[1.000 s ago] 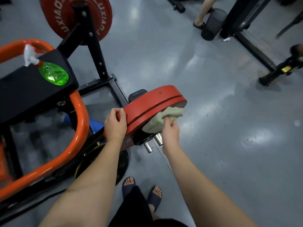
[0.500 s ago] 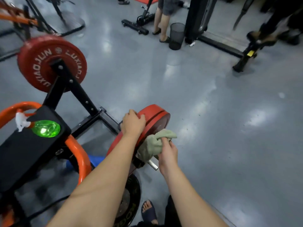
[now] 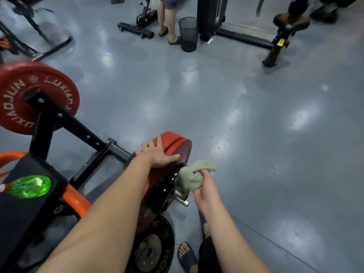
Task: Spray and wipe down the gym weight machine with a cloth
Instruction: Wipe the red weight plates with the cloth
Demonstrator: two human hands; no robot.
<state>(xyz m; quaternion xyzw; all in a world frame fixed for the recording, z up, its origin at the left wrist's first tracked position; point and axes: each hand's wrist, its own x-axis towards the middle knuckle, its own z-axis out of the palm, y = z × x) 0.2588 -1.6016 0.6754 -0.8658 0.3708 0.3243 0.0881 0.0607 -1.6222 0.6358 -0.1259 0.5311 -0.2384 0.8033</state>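
Floor point(image 3: 216, 107): grey, glossy, with soft light patches and dark scuffs toward 3 o'clock. Red weight plate point(image 3: 178, 143) stands on edge just below centre. Left hand point(image 3: 157, 157) lies flat on its rim, fingers straight and spread. Right hand point(image 3: 206, 191), at the plate's 4 o'clock, grips the bunched pale-green cloth point(image 3: 194, 174), which touches the plate's dark hub above the steel pegs point(image 3: 182, 200). Spray bottle point(image 3: 29, 186), green, lies on a black pad point(image 3: 25, 217) at 8 o'clock. Second red plate point(image 3: 45, 89) at 9 o'clock. Mesh bin point(image 3: 188, 34) at 12 o'clock, beside a bystander's bare legs point(image 3: 167, 22).
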